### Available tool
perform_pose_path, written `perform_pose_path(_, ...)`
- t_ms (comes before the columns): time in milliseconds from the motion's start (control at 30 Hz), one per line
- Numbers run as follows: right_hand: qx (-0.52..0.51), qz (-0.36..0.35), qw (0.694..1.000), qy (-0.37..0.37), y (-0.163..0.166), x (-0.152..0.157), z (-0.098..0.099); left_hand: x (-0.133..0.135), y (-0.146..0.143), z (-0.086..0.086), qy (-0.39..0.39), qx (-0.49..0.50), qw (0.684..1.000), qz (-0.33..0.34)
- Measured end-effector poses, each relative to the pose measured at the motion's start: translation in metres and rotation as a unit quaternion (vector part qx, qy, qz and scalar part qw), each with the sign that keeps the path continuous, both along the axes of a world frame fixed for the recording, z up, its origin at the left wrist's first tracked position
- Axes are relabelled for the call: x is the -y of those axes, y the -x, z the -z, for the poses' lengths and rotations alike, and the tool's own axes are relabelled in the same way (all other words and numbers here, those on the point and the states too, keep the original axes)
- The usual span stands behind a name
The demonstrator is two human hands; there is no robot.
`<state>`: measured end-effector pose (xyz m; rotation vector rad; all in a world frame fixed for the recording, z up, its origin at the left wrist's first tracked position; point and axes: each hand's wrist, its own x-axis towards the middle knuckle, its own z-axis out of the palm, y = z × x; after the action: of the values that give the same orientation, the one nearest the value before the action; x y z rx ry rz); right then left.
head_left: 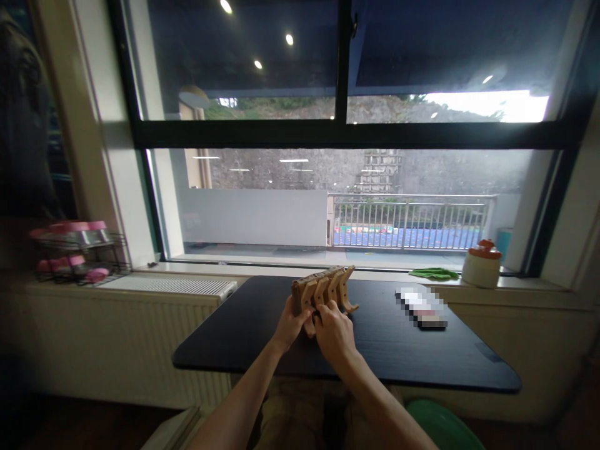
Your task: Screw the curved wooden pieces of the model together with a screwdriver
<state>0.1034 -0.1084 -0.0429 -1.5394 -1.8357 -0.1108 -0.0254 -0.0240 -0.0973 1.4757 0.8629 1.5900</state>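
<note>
A wooden hook rack (334, 279) is held up at a tilt over the dark table, its several curved hooks facing me. My left hand (291, 324) is closed around its left end, thumb on the front. Close beside it, my right hand (334, 328) has its fingers curled in and pressed against the lower part of the hooks. Whether a small piece sits between those fingertips is hidden. The hook at the far right (348, 290) stands free of both hands.
The black table (225, 337) reaches to the window sill. A blurred-out flat item (422, 307) lies on its right side. On the sill are a green cloth (434, 274) and a white jar with an orange lid (482, 265). A wire rack (110, 250) holds pink-lidded jars at left.
</note>
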Motion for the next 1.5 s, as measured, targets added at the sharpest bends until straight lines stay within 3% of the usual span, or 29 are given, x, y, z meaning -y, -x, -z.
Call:
perform_pose_path(200,-0.171,-0.051,0.984,0.027,-0.011,-0.022,0.015,-0.003,0.000,0.004,-0.014,-0.011,1.000,0.009)
perform_pose_path(333,-0.195,-0.061,0.977,0.066,-0.012,-0.026,0.015,-0.004,0.000,0.005,-0.011,-0.008,1.000,0.000)
perform_pose_path(533,0.000,-0.016,1.000,0.012,-0.007,-0.006,-0.005,-0.002,0.000,0.004,-0.016,-0.015,1.000,-0.006)
perform_pose_path(733,0.165,-0.002,0.986,-0.020,-0.001,-0.001,-0.012,-0.002,-0.001,0.005,-0.019,-0.032,0.999,-0.021)
perform_pose_path(867,0.213,-0.010,0.977,-0.027,0.000,-0.004,-0.010,-0.005,-0.001,0.007,-0.019,-0.028,0.999,-0.030)
perform_pose_path(1100,0.154,-0.033,0.988,-0.002,-0.002,-0.006,-0.008,-0.006,0.000,0.006,-0.022,-0.041,0.998,-0.029)
perform_pose_path(1300,0.041,-0.032,0.997,0.051,-0.006,-0.012,-0.005,-0.006,0.000,0.006,-0.034,-0.045,0.998,-0.021)
perform_pose_path(1500,-0.088,-0.064,0.992,0.064,-0.012,-0.027,0.010,-0.004,-0.003,0.004,-0.036,-0.021,0.999,-0.014)
